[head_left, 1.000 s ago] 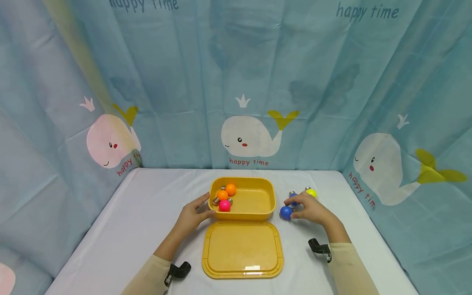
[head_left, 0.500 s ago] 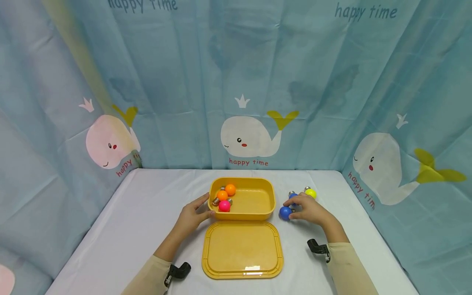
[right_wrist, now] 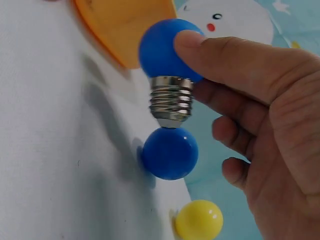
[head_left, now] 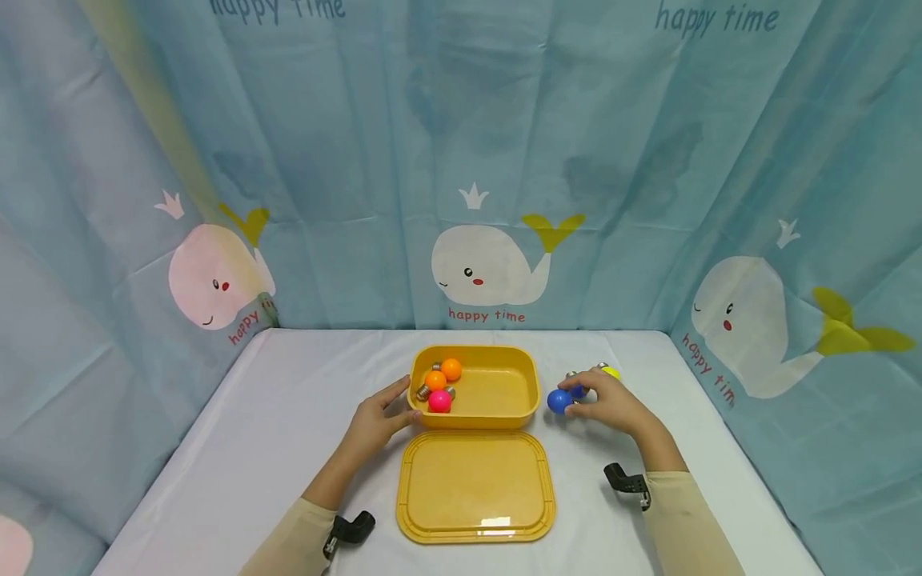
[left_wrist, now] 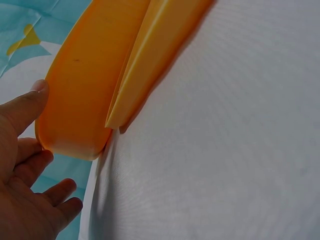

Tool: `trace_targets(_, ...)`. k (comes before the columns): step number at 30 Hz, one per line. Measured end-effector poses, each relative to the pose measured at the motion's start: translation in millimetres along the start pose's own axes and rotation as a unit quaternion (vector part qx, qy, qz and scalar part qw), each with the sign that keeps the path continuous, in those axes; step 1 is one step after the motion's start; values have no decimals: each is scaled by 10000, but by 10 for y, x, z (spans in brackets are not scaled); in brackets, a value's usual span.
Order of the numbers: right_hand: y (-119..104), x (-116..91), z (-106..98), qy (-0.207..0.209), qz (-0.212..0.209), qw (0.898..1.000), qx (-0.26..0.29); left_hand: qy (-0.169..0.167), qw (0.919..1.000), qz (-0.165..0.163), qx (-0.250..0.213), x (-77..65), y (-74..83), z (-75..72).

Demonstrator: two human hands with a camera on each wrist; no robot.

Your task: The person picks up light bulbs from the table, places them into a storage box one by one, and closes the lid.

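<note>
My right hand (head_left: 608, 402) pinches a blue light bulb (head_left: 559, 402) between thumb and fingers, raised over the white cloth right of the box. In the right wrist view its silver screw base (right_wrist: 171, 97) points toward a second blue bulb (right_wrist: 170, 153), with a yellow bulb (right_wrist: 199, 220) beyond. In the head view my hand partly covers both of these. My left hand (head_left: 372, 424) holds the left end of the yellow box (head_left: 499, 422), thumb and fingers at its corners. Inside, at the left, lie two orange bulbs (head_left: 450, 369) and a pink bulb (head_left: 439, 402).
The yellow lid (head_left: 475, 486) lies flat on the white cloth (head_left: 238, 448), right in front of the box. Blue curtains (head_left: 346, 272) with printed whales enclose the table at the back and both sides.
My right hand has taken the blue bulb in a pinch and lifted it from the cloth, moving slightly up and away. My left hand stays at the box.
</note>
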State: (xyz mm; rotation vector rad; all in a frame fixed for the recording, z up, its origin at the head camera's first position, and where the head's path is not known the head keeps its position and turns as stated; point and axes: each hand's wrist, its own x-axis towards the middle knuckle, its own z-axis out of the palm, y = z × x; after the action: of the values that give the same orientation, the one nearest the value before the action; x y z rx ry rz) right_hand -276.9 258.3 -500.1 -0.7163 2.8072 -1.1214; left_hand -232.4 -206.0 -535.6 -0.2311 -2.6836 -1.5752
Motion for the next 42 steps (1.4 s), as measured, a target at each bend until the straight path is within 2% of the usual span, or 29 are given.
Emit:
trace_targets(5,-76,18,-65,284,-37,9996,34,-3,10000,15,-13,8,16,9)
trace_targets(14,-272,137,-67,692,436,9966,26,70,9999,-101,-7,13,18,9)
trace_targets(19,-410,236,-67,787,365,9962,34,67,9999,-90,-37,-5,2,22)
trace_targets(25,-567,435,-98,593,90,9982,-87,19,10000,-46,-55,-29,25,16)
trace_targets(30,-705,635,-146,262,-146,9991,-284,59,9999,-79,-63,-17,35,2)
trace_targets(42,-953,1099,-133,-639,-264,9960,-567,42,10000,-85,-26,-29,43,9)
